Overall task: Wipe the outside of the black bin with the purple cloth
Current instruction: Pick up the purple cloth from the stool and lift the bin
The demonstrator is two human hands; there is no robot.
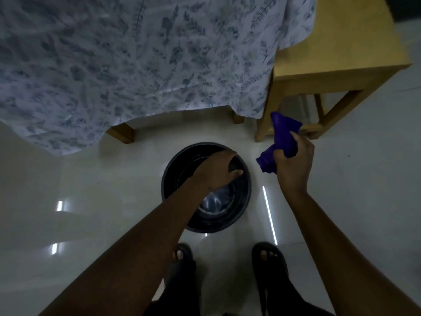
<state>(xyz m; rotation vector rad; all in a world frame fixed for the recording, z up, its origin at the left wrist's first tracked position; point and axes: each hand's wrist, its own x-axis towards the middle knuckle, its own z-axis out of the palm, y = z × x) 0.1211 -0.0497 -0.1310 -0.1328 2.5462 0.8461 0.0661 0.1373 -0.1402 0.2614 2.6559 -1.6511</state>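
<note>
1. Black bin sat at centre of frame on the pale glossy floor, seen from straight above. Round, dark rim, open top; inside looked dark w/ a shiny grey glint low down.
2. My left hand was at the bin's upper right rim, fingers curled over the edge, thumb inside. Closed grip on the rim.
3. My right hand was right of centre, beside the bin but apart from it, fist closed round the purple cloth.
4. Cloth was bunched; one end stuck up toward the wooden stool at upper right, other end hung out below the fist. Not touching the bin.
5. Leaf-print sheet filled upper left, draped over wooden legs.
6. My feet in dark sandals were at bottom centre, just below the bin.
</note>
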